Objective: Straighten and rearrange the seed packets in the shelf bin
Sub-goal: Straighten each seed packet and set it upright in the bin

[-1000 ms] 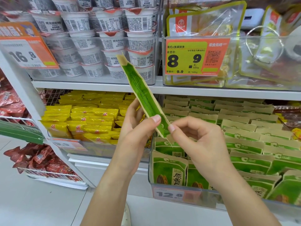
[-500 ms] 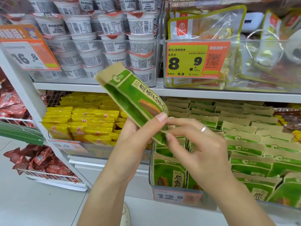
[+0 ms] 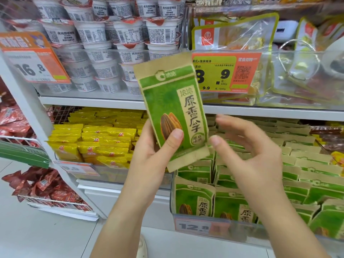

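1. The seed packet, edge-on a second ago, now faces you upright, above the shelf bin.
2. Your left hand grips its lower half, thumb across the front.
3. Your right hand has let go; fingers loosely spread, empty, just beside the packet's right edge.
4. Reading: orientation checked; reinsertion into the rows of packets likely follows.

We see a green and tan packet with a striped brown seed printed on it, yellow packs, white cups and red bags.
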The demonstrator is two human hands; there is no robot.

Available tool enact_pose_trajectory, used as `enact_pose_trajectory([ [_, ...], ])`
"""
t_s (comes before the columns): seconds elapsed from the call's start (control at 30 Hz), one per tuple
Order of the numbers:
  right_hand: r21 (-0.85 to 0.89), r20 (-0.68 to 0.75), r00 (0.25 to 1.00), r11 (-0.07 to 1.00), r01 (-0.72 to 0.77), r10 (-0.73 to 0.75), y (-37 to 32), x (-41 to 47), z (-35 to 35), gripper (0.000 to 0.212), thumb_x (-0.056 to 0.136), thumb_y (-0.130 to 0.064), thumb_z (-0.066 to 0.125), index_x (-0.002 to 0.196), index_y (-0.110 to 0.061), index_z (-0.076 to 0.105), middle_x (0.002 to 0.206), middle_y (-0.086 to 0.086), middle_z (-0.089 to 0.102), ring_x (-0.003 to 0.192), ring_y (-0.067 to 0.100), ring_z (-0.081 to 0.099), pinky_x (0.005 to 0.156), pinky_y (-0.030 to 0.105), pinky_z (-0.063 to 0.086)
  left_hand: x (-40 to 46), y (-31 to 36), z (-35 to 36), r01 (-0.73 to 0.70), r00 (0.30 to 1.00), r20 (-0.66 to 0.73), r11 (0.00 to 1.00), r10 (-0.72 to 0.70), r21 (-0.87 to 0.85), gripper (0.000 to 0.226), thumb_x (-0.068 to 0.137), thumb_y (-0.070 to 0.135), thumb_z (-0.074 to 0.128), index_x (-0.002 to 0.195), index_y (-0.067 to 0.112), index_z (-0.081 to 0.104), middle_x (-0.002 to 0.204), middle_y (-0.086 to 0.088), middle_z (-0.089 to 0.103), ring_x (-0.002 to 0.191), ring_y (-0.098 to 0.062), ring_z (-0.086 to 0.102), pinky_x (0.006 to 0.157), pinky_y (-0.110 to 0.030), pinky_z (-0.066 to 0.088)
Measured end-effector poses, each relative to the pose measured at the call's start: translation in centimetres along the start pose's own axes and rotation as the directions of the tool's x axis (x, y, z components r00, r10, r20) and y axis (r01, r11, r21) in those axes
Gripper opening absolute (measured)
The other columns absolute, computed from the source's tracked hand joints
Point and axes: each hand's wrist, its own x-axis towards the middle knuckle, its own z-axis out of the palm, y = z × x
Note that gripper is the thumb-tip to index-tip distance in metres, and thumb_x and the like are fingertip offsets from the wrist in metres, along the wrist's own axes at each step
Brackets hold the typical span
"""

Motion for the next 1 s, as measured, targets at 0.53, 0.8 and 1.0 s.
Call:
enact_pose_trajectory([
  [0.53, 0.303, 0.388, 0.864, 0.840, -0.449, 0.322, 0.0, 2.0, -4.2, 0.031, 0.062, -0.011, 0.073, 0.092, -0.019, 0.070, 0.087, -0.005, 0.076, 0.080, 0.006, 0.071, 0.063, 0.017, 0.055, -0.4, -0.9, 1.4, -0.020, 0.996, 0.087, 0.982, 0.004, 0.186, 0.042, 0.072, 0.032, 0.078, 0.114, 0.032, 0.071, 0.114, -0.004, 0.071, 0.101, -0.016, 0.070, 0.082, -0.032, 0.058],
  [0.8, 0.339, 0.209, 0.950, 0.894, -0.294, 0.234, 0.6, 2.0, -4.9, 0.037, 0.058, -0.044, 0.083, 0.091, -0.029, 0.074, 0.098, 0.000, 0.075, 0.093, 0.021, 0.071, 0.076, 0.031, 0.059, -0.1, 0.7, 0.6, 0.025, 0.996, 0.089, 0.995, -0.017, -0.095, 0.037, 0.076, 0.050, 0.070, 0.107, 0.030, 0.075, 0.106, 0.005, 0.073, 0.098, -0.012, 0.069, 0.076, -0.027, 0.057],
  [1.0, 0.191, -0.031, 0.971, 0.955, -0.228, 0.238, 0.9, 2.4, -5.3, 0.030, 0.062, -0.030, 0.073, 0.090, -0.026, 0.065, 0.086, -0.020, 0.074, 0.085, 0.001, 0.069, 0.074, 0.014, 0.052, 0.7, -0.5, -2.1, -0.099, 0.995, 0.046, 0.761, 0.091, 0.642, 0.016, 0.087, 0.031, 0.057, 0.093, 0.036, 0.071, 0.098, 0.022, 0.071, 0.104, 0.003, 0.062, 0.088, -0.015, 0.045],
])
